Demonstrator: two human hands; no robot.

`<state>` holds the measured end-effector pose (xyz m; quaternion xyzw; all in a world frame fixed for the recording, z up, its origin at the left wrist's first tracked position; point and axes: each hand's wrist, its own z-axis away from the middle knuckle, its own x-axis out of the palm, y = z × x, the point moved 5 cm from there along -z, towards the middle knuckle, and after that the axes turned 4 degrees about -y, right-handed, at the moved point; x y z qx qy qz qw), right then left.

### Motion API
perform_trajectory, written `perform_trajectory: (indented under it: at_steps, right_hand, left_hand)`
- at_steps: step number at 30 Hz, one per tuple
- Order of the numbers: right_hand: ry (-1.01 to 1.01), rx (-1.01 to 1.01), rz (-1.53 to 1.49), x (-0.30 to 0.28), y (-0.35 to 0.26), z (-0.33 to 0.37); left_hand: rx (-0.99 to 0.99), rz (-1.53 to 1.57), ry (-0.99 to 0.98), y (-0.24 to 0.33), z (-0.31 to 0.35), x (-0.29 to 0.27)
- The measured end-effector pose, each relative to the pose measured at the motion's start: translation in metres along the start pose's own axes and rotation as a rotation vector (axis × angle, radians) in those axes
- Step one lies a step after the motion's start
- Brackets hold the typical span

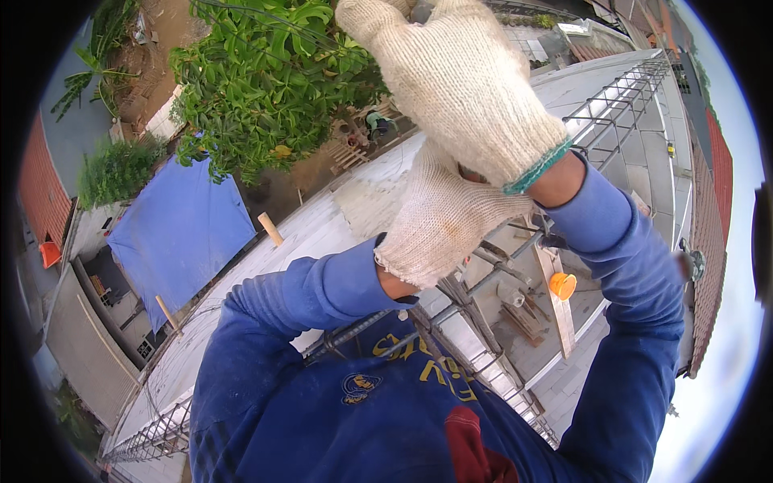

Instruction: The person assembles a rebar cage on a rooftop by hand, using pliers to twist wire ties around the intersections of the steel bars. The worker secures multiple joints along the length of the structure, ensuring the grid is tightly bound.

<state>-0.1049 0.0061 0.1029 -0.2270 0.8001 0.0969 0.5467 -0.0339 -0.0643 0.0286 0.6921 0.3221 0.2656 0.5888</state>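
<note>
Both my hands wear off-white knitted gloves and are raised close together in front of me. My right hand (471, 92), with a green cuff edge, is uppermost near the top of the view. Its fingers are curled, and a small grey bit of something (420, 11) shows between them, cut off by the picture's edge; its kind cannot be made out. Below and partly behind it is my left hand (451, 217), crossing against the right wrist. The left fingers are hidden behind the right glove. Steel reinforcing bars (483, 282) run beneath my forearms.
A rebar cage (620, 105) extends along the wall top to the far right. An orange round container (563, 286) sits on a wooden plank (551, 266). Left, well below, are a blue tarp (185, 229) and leafy tree (274, 80). A person (377, 122) is on the ground.
</note>
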Motion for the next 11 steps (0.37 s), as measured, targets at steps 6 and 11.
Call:
perform_trajectory:
  at_steps: [6, 11]
  right_hand:
    - [-0.268, 0.843, -0.529, -0.014, 0.028, -0.003]
    - [-0.307, 0.870, -0.868, -0.002, 0.063, 0.021]
  left_hand:
    - [-0.358, 1.222, -0.095, -0.048, -0.011, 0.024]
    - [-0.373, 1.764, -0.384, -0.057, -0.019, 0.035]
